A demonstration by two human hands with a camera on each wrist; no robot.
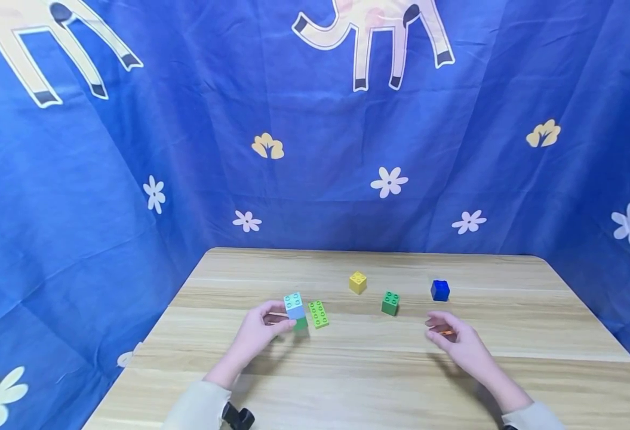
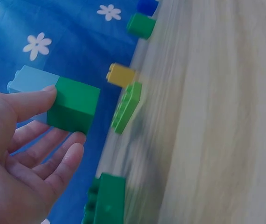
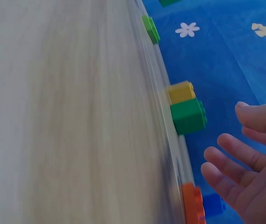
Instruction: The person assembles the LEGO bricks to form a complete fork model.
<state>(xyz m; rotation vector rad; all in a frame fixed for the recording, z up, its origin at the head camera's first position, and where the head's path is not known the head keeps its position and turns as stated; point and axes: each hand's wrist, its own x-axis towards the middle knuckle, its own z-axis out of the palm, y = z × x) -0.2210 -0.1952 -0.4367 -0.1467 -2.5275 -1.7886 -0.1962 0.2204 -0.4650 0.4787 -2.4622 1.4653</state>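
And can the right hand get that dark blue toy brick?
Probably yes: the right hand is empty, and the dark blue toy brick stands just beyond it. In the head view, only bare tabletop shows between them; the orange toy brick is below the hand.

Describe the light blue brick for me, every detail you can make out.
The light blue brick is a small, boxy toy block, apparently smooth plastic, with four round studs in a two-by-two pattern on top. It sits studs up on a green brick, their sides meeting at a straight seam. The left hand holds the pair raised off the table, thumb across the side. In the head view it is just left of the lime-green brick.
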